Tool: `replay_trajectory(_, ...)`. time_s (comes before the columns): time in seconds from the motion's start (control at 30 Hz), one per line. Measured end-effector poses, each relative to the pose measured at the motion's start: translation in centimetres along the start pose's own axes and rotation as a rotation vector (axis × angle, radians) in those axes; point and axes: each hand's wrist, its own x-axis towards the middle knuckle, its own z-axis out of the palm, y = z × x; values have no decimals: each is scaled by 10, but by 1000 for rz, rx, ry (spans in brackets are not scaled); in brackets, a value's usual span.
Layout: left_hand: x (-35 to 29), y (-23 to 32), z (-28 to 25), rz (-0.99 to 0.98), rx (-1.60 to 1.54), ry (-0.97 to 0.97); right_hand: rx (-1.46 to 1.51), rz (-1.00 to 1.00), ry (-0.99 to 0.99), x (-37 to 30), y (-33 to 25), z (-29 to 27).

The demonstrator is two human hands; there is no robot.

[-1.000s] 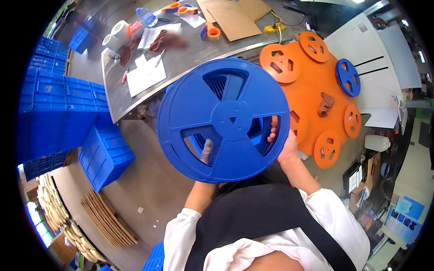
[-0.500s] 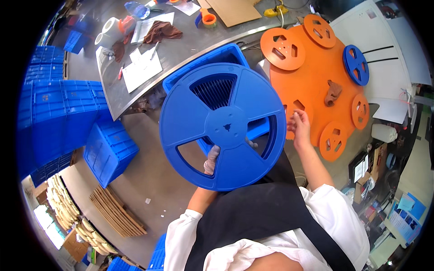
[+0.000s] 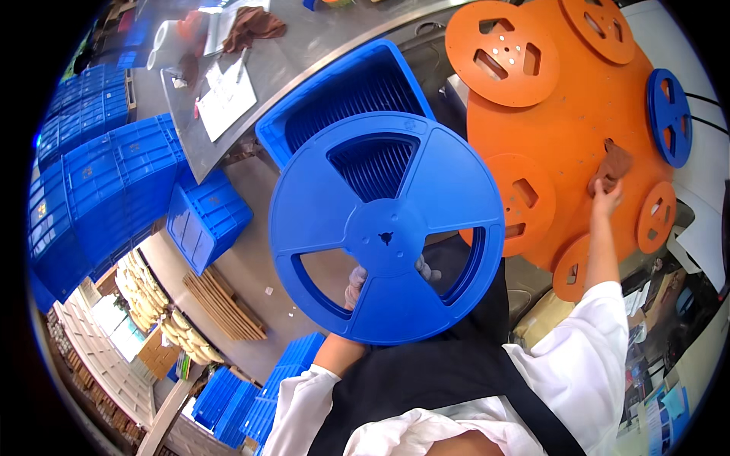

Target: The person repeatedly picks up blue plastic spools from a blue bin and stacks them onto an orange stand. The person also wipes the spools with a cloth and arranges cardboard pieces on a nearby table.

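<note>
A large blue plastic reel stands face-on before me, with several edges of further discs showing through its top window. My left hand, in a grey glove, is closed on it from behind; its fingers show through the two lower windows, and the rest is hidden. Out to the right, my bare right hand pinches the lower end of a brown cloth over the big orange disc-shaped table. Orange reel discs and a smaller-looking blue disc lie around that table's rim.
Behind the reel stands a blue bin holding a row of dark discs. A metal worktable with papers, rolls and another brown cloth is at the far left. Blue crates are stacked left, near a pile of brown slats.
My right hand has reached farther right and taken hold of the brown cloth. The view has shifted, showing more of the bin behind the reel. My left hand still holds the reel.
</note>
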Motion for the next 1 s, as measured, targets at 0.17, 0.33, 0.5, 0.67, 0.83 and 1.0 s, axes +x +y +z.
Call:
replay_trajectory(0.17,41,-35,-13,4,-2,97,-129,175,9,77,-41,6)
replay_trajectory(0.33,67,-53,-9,-15,31,146,-301,-135,14,74,-6,27)
replay_trajectory(0.5,65,-74,-12,46,107,207,853,9,-404,-50,-137,-7)
replay_trajectory(0.67,67,-74,-25,88,363,76,662,-1016,-726,-220,-264,-88)
replay_trajectory(0.83,54,-82,-3,102,364,96,356,-1051,-801,-252,-315,-81)
replay_trajectory(1.0,33,-77,-5,146,403,94,473,-1076,-928,-306,-297,-129)
